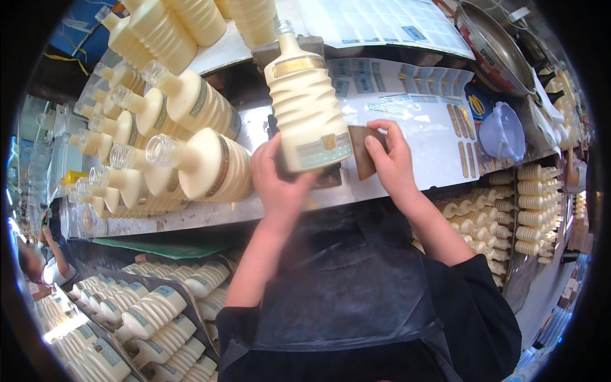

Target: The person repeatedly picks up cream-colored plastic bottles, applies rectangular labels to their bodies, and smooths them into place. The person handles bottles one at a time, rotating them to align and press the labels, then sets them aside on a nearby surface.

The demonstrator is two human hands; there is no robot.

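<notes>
A cream glass bottle with wavy ridges lies tilted in front of me, its clear threaded neck pointing away. It carries a gold label strip near the shoulder and a pale blue-green label near the base. My left hand is closed around the base end from the left, slightly smeared by motion. In my right hand I pinch a flat brown scraper-like piece, its edge against the bottle's lower right side. Beneath the bottle, a dark rest is mostly hidden.
Several cream bottles crowd the bench on the left. To the right lie label sheets, gold strips, a lavender tub and a metal basin. Racked bottles fill crates at lower left, more at right. A person works far left.
</notes>
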